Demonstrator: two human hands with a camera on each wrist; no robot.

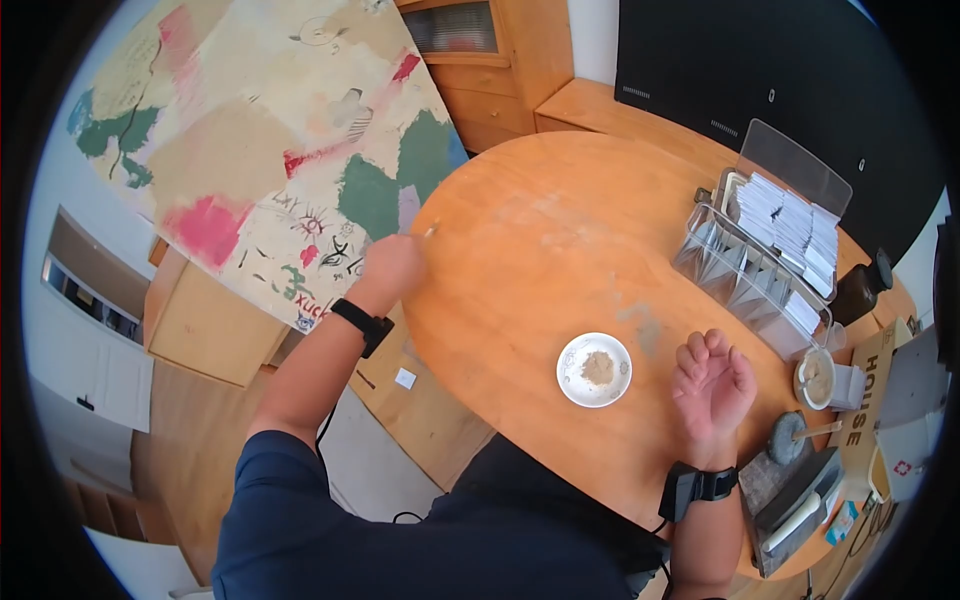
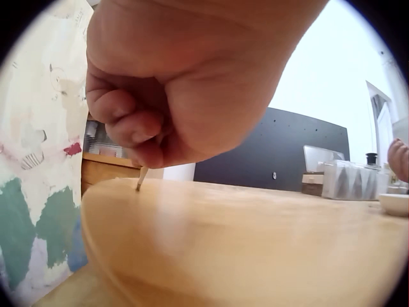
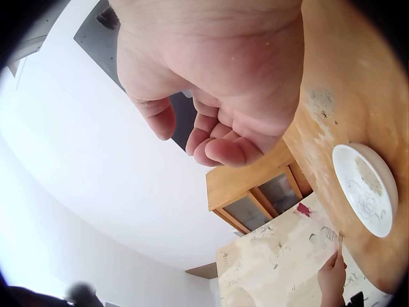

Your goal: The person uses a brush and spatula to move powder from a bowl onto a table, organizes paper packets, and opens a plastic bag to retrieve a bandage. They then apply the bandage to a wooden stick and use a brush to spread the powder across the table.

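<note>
My left hand [image 1: 393, 268] is at the table's left edge, its fingers curled round a thin pale stick [image 2: 141, 177]. The stick's narrow, darker tip points down at the tabletop; the rest of it is hidden in the fist. On the right, my right hand [image 1: 712, 388] is palm up over the table, fingers loosely bent, with nothing in them. Between the hands, nearer the right one, sits a small white dish [image 1: 568, 388] with a heap of tan powder [image 1: 598, 368] in it.
Along the right side of the wooden table [image 1: 520, 290] stand a clear organizer [image 1: 740, 275] with white papers, a dark jar [image 1: 864, 285], a cup [image 1: 815, 380], a grey stone [image 1: 787, 438] and a dark tray [image 1: 775, 500]. A painted panel [image 1: 260, 150] leans beyond the left edge.
</note>
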